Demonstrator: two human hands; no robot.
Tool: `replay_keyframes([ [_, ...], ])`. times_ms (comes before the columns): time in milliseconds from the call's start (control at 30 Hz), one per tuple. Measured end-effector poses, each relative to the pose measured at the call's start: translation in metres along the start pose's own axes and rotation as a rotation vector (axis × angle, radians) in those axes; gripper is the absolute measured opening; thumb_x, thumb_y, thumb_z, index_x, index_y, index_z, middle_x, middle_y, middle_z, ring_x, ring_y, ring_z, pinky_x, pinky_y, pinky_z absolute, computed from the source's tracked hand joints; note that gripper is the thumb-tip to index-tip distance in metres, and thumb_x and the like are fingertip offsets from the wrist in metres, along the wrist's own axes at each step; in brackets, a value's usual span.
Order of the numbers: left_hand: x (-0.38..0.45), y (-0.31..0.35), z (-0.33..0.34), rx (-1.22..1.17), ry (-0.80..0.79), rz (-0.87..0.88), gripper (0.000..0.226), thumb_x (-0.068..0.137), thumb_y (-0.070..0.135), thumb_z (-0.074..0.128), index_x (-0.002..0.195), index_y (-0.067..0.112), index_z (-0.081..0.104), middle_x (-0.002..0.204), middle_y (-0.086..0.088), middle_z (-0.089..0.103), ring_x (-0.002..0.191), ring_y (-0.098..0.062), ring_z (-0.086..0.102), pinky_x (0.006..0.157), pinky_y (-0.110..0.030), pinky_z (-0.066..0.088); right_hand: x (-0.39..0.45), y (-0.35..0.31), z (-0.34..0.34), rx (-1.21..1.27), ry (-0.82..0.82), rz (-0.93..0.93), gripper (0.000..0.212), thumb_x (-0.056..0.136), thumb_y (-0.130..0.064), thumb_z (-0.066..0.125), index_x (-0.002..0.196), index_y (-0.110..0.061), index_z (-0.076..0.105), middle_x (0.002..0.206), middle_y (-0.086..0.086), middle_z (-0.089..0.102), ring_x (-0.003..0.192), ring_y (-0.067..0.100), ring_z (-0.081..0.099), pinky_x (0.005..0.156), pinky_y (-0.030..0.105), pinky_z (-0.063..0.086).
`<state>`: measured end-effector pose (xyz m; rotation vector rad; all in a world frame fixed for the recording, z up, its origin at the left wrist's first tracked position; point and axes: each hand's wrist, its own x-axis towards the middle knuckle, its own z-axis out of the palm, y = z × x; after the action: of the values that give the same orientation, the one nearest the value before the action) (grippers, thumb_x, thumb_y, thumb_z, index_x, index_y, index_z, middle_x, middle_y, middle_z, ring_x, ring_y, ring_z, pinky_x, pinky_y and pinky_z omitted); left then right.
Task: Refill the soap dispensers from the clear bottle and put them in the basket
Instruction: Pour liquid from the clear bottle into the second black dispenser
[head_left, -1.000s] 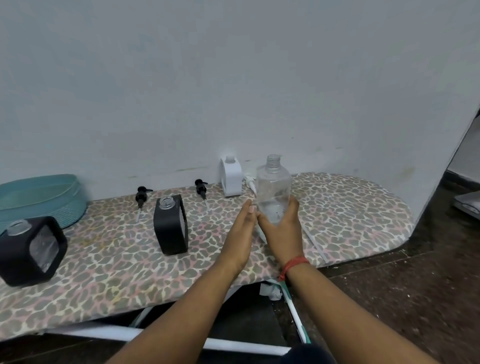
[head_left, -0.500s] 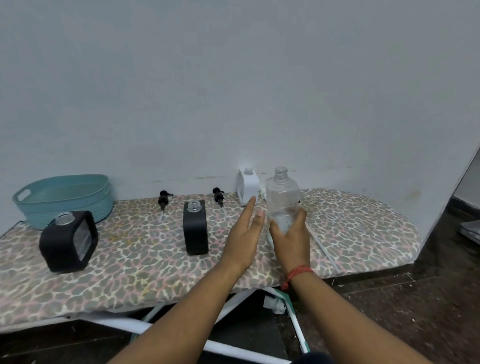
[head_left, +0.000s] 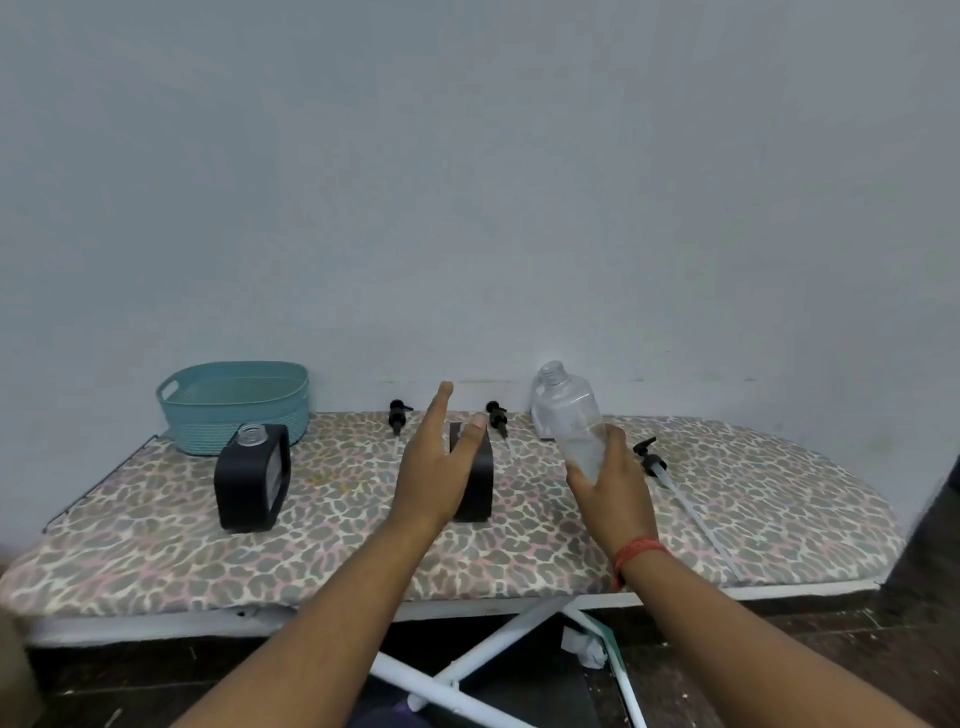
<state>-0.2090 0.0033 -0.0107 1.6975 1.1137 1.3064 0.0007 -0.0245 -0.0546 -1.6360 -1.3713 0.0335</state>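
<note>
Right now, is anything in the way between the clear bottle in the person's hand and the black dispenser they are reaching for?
Nothing visible blocks it. The right hand holds the clear bottle tilted, above the board. The middle black dispenser stands just to its left, partly hidden behind the open left hand. A loose pump lies behind, near the wall, off the path.

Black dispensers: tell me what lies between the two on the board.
Head view: only bare leopard-print cover between the left dispenser and the middle dispenser, partly hidden by the left hand.
</note>
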Motion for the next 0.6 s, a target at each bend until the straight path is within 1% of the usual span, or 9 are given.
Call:
replay_keyframes([
  [33,0.002,-0.005,-0.005,0.007,0.004,-0.019,0.068,0.099,0.051,0.056,0.159,0.039,0.025,0.163,0.015,0.028,0.148,-0.008,0.029,0.116,-0.031,0.027,0.001,0.002,0.002,-0.022,-0.016,-0.012,0.045,0.092,-0.021,0.066,0.13,-0.017,0.043,0.105,-0.003,0.054,0.088,0.018,0.057,0.07,0.03,0.047],
  [67,0.004,-0.01,-0.008,0.021,-0.002,-0.044,0.071,0.098,0.051,0.057,0.159,0.039,0.023,0.166,0.013,0.023,0.151,-0.011,0.024,0.118,-0.035,0.024,0.001,0.005,0.003,-0.044,-0.034,-0.028,0.044,0.092,-0.021,0.066,0.129,-0.019,0.044,0.104,-0.003,0.055,0.088,0.018,0.058,0.07,0.031,0.049],
  [133,0.009,-0.019,-0.011,0.069,-0.04,-0.099,0.078,0.097,0.052,0.058,0.161,0.039,0.016,0.168,0.011,0.017,0.154,-0.015,0.019,0.121,-0.039,0.022,0.003,0.012,0.005,-0.094,-0.071,-0.059,0.042,0.091,-0.02,0.065,0.128,-0.02,0.045,0.102,-0.001,0.059,0.089,0.02,0.061,0.071,0.034,0.052],
  [233,0.017,-0.036,-0.009,0.138,-0.119,-0.137,0.088,0.095,0.054,0.061,0.162,0.036,0.006,0.17,0.012,0.006,0.156,-0.015,0.011,0.125,-0.043,0.018,0.007,0.017,0.006,-0.198,-0.11,-0.112,0.049,0.09,-0.018,0.067,0.134,-0.016,0.045,0.107,0.005,0.062,0.094,0.024,0.061,0.075,0.034,0.051],
  [333,0.025,-0.047,-0.003,0.197,-0.173,-0.15,0.099,0.09,0.062,0.062,0.162,0.035,0.0,0.17,0.014,-0.005,0.157,-0.014,0.004,0.126,-0.046,0.016,0.011,0.018,0.006,-0.309,-0.153,-0.186,0.054,0.086,-0.015,0.072,0.135,-0.014,0.047,0.119,0.007,0.062,0.104,0.027,0.061,0.084,0.033,0.049],
  [433,0.035,-0.051,0.007,0.377,-0.189,-0.118,0.106,0.086,0.073,0.057,0.162,0.031,-0.004,0.169,0.011,-0.014,0.157,-0.014,-0.004,0.127,-0.049,0.012,0.017,0.021,0.008,-0.381,-0.196,-0.213,0.063,0.083,-0.017,0.076,0.138,-0.016,0.046,0.127,0.006,0.061,0.111,0.027,0.06,0.094,0.037,0.049],
  [500,0.039,-0.052,0.012,0.478,-0.181,-0.103,0.108,0.084,0.079,0.052,0.162,0.029,-0.004,0.168,0.01,-0.019,0.156,-0.014,-0.011,0.126,-0.052,0.009,0.02,0.023,0.009,-0.421,-0.211,-0.24,0.066,0.081,-0.019,0.078,0.138,-0.018,0.045,0.127,0.006,0.062,0.11,0.027,0.061,0.095,0.039,0.05],
  [600,0.04,-0.053,0.018,0.552,-0.162,-0.092,0.107,0.085,0.08,0.048,0.163,0.025,-0.002,0.167,0.009,-0.022,0.155,-0.016,-0.016,0.125,-0.055,0.009,0.024,0.022,0.011,-0.479,-0.213,-0.309,0.065,0.076,-0.017,0.081,0.132,-0.016,0.049,0.122,0.007,0.065,0.106,0.028,0.063,0.091,0.04,0.052],
])
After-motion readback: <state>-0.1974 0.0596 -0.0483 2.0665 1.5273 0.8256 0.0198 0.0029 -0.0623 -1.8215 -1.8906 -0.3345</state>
